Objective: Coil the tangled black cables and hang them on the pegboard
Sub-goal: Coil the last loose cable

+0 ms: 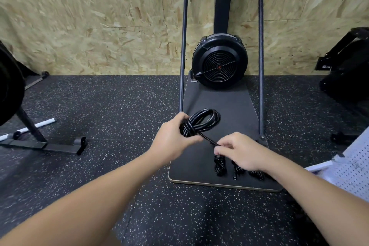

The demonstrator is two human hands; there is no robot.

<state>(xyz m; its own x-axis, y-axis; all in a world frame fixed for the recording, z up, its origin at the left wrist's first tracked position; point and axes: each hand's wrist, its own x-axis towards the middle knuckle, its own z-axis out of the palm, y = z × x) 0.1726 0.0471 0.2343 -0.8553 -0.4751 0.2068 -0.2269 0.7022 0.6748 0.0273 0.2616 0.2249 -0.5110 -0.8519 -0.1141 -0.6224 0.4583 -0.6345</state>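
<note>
A coiled black cable (pixel 201 122) is gripped at its wrapped waist by the left hand (pixel 175 138), fingers curled round it, and its loop is raised just beyond that hand. The cable's loose tail (pixel 209 140) is pinched between the thumb and fingers of the right hand (pixel 239 152), close beside the left. Directly beneath the right hand, three more bundled black cables (pixel 220 165) are laid side by side on the dark platform (pixel 209 100) of an exercise machine, whose round fan housing (pixel 219 61) is set well beyond both hands. A white perforated pegboard (pixel 351 168) is seen to the right of the right hand.
</note>
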